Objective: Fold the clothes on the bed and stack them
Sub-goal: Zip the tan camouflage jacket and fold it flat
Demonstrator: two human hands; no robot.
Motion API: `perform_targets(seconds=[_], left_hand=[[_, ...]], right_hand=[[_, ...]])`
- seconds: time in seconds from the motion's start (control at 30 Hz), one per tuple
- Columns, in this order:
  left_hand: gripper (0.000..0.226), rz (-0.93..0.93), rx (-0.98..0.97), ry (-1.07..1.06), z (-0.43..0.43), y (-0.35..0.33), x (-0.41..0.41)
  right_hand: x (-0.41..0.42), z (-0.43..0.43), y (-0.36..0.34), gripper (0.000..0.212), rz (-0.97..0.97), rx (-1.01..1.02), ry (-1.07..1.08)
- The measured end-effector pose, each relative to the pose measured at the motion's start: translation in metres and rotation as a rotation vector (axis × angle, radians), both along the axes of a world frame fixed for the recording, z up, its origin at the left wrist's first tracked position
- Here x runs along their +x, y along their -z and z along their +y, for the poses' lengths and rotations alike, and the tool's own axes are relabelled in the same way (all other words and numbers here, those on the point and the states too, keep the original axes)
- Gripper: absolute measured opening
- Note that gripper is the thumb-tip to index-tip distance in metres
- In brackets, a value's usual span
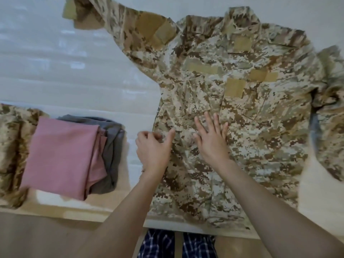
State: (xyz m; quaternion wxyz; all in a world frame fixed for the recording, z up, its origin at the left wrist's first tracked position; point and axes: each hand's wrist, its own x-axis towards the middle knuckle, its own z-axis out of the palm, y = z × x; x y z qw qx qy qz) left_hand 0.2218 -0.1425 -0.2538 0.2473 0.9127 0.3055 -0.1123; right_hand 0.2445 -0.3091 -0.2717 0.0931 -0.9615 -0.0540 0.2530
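Note:
A desert-camouflage jacket lies spread face up on the white bed, its left sleeve stretched up toward the far left and its right sleeve bunched at the right edge. My right hand lies flat with straight fingers on the jacket's lower front. My left hand is at the jacket's left side edge, its fingers curled and pinching the cloth there. To the left sits a stack of folded clothes: a pink piece on top of a grey one.
A folded camouflage garment lies at the far left beside the stack. The bed's near edge runs across the bottom, with wooden floor below it. My legs in blue checked trousers stand against the bed.

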Motion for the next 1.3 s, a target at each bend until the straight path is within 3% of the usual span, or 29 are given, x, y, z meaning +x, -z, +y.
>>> perform_targets(seconds=[0.1, 0.17, 0.23, 0.33, 0.47, 0.57, 0.63, 0.67, 0.73, 0.77, 0.8, 0.9, 1.0, 1.13, 1.3], left_hand=[[0.027, -0.112, -0.256, -0.004, 0.008, 0.004, 0.008], [0.014, -0.21, -0.558, -0.211, 0.023, 0.002, 0.001], [0.014, -0.228, -0.666, -0.369, 0.037, 0.002, -0.009], [0.016, -0.148, -0.65, -0.294, 0.049, 0.001, -0.009], [0.013, -0.174, -0.598, -0.201, 0.061, -0.008, -0.017], [0.009, -0.092, -0.461, 0.006, 0.074, -0.007, -0.054], [0.021, -0.035, -0.529, 0.112, 0.086, -0.006, -0.074], [0.027, -0.024, -0.676, 0.079, 0.092, -0.006, -0.082], [0.03, -0.002, -1.01, -0.192, 0.1, -0.008, -0.09], [0.029, 0.007, -1.053, -0.322, 0.102, -0.003, -0.095], [0.028, 0.045, -1.01, -0.394, 0.103, 0.001, -0.098], [0.028, 0.085, -0.718, -0.329, 0.104, 0.008, -0.111], [0.025, 0.082, -0.8, -0.231, 0.102, 0.0, -0.126], [0.017, 0.221, -0.797, -0.131, 0.099, 0.0, -0.155], [0.022, 0.223, -0.689, -0.185, 0.088, -0.003, -0.162]], right_hand=[[0.004, -0.005, -0.009, 0.05, -0.056, 0.005, 0.003], [0.007, -0.01, -0.014, 0.05, -0.083, -0.011, 0.002], [0.009, -0.011, -0.015, 0.049, -0.085, -0.04, -0.016], [0.013, -0.004, -0.018, 0.046, -0.105, -0.04, 0.002], [0.03, 0.009, -0.027, 0.037, -0.222, 0.008, 0.11], [0.043, 0.02, -0.028, 0.035, -0.229, 0.015, 0.142], [0.047, 0.02, -0.025, 0.034, -0.185, 0.02, 0.113], [0.047, 0.017, -0.023, 0.035, -0.163, 0.025, 0.097], [0.046, 0.007, -0.02, 0.038, -0.111, 0.039, 0.064], [0.045, 0.001, -0.019, 0.041, -0.073, 0.045, 0.049], [0.044, -0.004, -0.019, 0.043, -0.027, 0.057, 0.036], [0.048, -0.014, -0.028, 0.044, 0.079, 0.192, 0.04], [0.039, -0.024, -0.045, 0.044, -0.031, 0.369, 0.25], [-0.045, -0.057, -0.053, 0.045, -0.303, 0.233, 0.804], [-0.155, -0.114, -0.039, 0.073, -0.015, -0.077, 1.495]])
